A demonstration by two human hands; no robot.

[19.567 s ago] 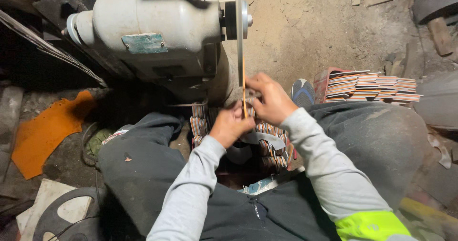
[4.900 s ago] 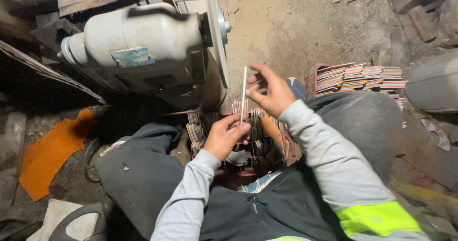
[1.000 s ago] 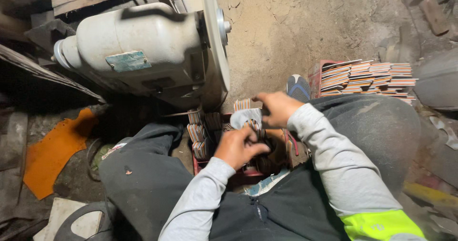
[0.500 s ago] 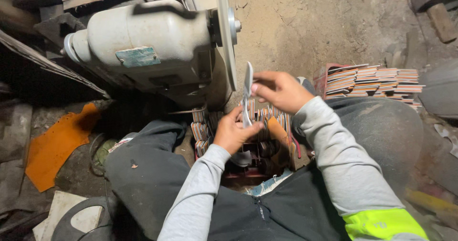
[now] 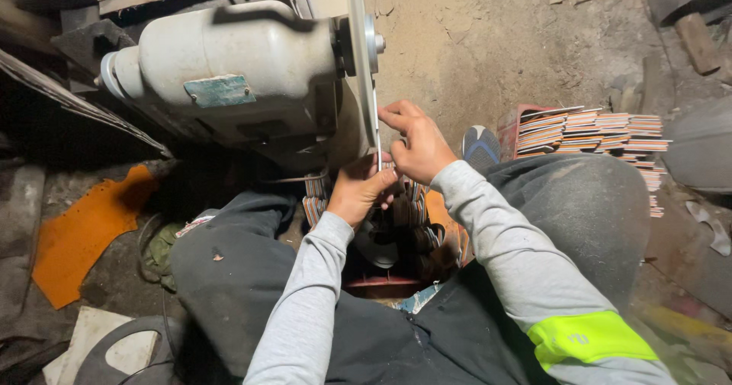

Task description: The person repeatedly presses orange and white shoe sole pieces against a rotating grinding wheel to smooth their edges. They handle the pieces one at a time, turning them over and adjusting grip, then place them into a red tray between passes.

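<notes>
A thin flat blade-like piece (image 5: 378, 135) stands on edge against the thin upright disc (image 5: 361, 57) of a grey motor machine (image 5: 229, 72). My right hand (image 5: 415, 141) pinches its upper part. My left hand (image 5: 362, 190) grips its lower end from below. Both hands are close together just right of the disc. Under my hands, between my knees, a dark container (image 5: 396, 240) holds several striped flat pieces.
Stacks of striped flat pieces (image 5: 595, 133) lie on the dirt floor at the right, by my shoe tip (image 5: 482, 147). An orange sheet (image 5: 84, 232) lies at the left. Wood scraps and dark junk ring the machine.
Both hands rose from the container between my knees and brought the thin piece up against the machine's disc. The view shifted slightly.
</notes>
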